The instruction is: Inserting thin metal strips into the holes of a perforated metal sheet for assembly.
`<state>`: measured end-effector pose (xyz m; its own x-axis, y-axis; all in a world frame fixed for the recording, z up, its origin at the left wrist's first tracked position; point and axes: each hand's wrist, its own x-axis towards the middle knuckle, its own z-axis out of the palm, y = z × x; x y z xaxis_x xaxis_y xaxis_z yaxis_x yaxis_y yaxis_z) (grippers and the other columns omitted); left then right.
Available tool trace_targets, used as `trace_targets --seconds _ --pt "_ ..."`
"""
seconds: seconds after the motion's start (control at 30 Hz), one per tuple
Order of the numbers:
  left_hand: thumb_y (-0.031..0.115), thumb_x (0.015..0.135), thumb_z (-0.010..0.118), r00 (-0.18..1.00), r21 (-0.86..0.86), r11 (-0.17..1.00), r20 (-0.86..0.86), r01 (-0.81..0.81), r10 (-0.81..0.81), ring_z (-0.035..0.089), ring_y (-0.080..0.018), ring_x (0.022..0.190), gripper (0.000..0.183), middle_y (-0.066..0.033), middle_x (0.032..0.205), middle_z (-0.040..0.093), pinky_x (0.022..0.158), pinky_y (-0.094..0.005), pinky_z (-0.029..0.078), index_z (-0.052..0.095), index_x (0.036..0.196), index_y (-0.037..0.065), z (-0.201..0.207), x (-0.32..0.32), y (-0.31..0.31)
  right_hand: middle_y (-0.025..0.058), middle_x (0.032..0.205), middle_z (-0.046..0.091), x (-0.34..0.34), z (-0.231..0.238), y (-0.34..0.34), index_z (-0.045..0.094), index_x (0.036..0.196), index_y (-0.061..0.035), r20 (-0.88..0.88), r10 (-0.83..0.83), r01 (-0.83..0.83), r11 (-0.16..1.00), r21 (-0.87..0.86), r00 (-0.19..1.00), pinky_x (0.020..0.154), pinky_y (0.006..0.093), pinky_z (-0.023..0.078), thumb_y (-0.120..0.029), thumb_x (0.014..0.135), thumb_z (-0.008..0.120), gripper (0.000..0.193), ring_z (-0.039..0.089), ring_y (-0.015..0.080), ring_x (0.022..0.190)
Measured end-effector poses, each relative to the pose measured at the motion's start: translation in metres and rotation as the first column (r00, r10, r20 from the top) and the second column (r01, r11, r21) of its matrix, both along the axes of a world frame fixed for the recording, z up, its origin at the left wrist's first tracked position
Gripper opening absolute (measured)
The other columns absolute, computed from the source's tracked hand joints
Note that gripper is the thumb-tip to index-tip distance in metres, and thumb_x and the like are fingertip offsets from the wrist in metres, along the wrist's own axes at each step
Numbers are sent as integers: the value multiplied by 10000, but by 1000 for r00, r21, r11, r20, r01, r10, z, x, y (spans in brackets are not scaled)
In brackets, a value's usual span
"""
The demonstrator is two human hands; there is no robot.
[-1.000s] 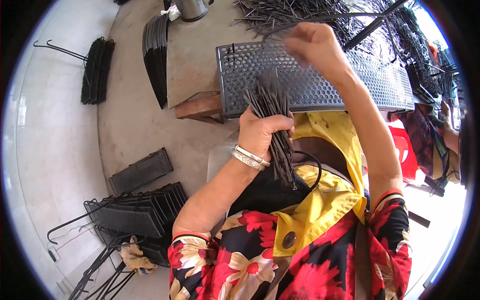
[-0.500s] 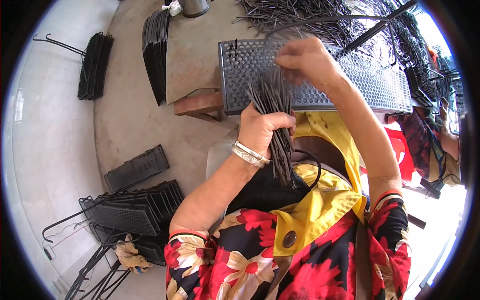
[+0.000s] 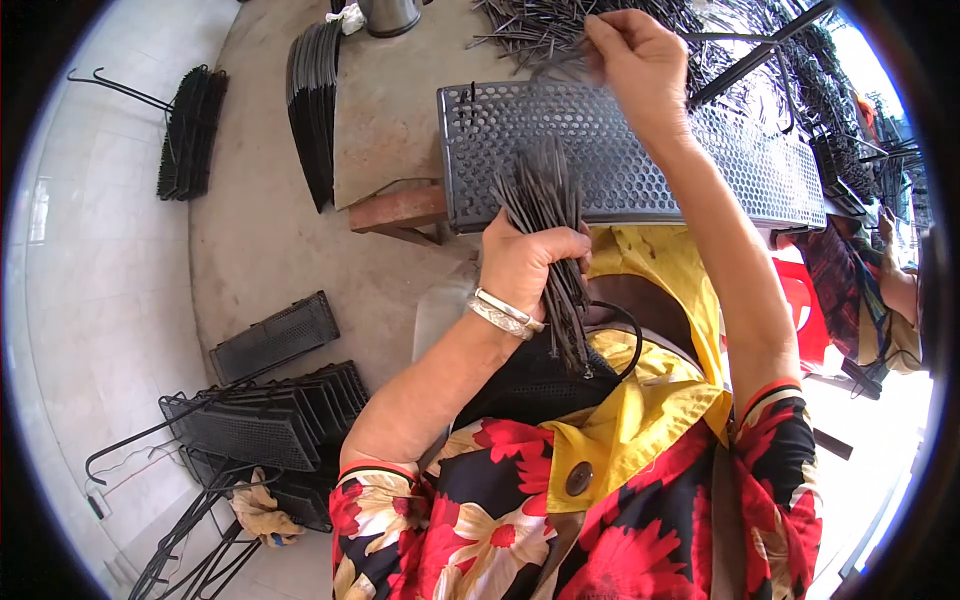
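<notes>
My left hand point(image 3: 525, 257) is wrapped round a bundle of thin dark strips point(image 3: 545, 190), its thumb across the front. The bundle's upper ends fan out over the near edge of a grey perforated tray point(image 3: 720, 150). Above the tray's far edge, my right hand point(image 3: 640, 75) is raised with thumb and fingers pinched together. The fingertips are smeared by motion, and I cannot make out what is between them. Just behind that hand lies a heap of loose dark strips point(image 3: 535, 35).
A brown wooden stool point(image 3: 400, 207) stands left of the tray beside a curved stack of black pieces point(image 3: 312, 110). Several black perforated trays point(image 3: 250, 430) with long hooked rods lean at lower left. Black rods point(image 3: 760, 60) rise at the tray's far right. Another person's arm point(image 3: 897, 270) shows at right.
My right hand has moved up and away from the bundle, toward the heap beyond the tray. The left hand keeps its grip on the strips, almost in the same place.
</notes>
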<state>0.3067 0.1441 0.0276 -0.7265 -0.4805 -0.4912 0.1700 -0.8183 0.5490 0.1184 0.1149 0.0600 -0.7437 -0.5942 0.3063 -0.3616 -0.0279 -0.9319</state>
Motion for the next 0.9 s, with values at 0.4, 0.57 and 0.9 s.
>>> trace_targets --seconds 0.4,0.57,0.9 --pt "-67 635 573 1000 -113 994 16 -11 13 544 -206 479 142 -118 610 561 461 -309 468 552 774 -50 -1 0 1 146 555 523 29 -4 -31 492 717 34 -424 102 -153 984 -87 900 453 304 401 -18 770 573 110 528 206 479" --pt "-113 569 580 1000 -3 1000 8 -3 3 546 -189 484 245 -96 643 571 424 -293 461 524 785 -13 -2 0 0 210 624 490 29 2 -32 430 688 15 -671 71 -160 984 -73 738 504 421 396 -16 722 575 152 526 392 611" --pt "-112 572 582 1000 -5 1000 15 12 -11 550 -188 490 206 -99 639 572 448 -287 455 530 751 -22 1 0 -1 184 622 533 27 -15 -32 498 705 -3 -794 -42 23 999 -36 607 511 372 434 -21 718 591 96 545 347 580"
